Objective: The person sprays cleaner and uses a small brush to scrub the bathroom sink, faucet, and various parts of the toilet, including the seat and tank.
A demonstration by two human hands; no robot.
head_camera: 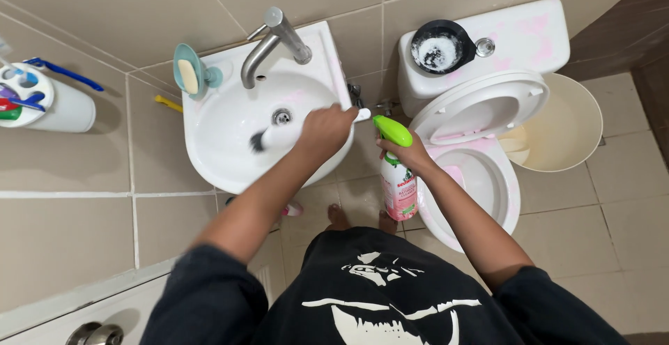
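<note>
My left hand grips a white-handled brush whose dark bristles rest inside the white wall sink, just below the drain. The brush handle's end sticks out past my knuckles. My right hand holds a spray bottle with a green trigger head and a pink body, hanging between the sink and the toilet. A metal tap arches over the basin.
A teal soap dish with soap sits on the sink's left rim. A white holder with toothbrushes hangs on the left wall. A black bowl of white powder stands on the cistern. A beige bin is right of the toilet.
</note>
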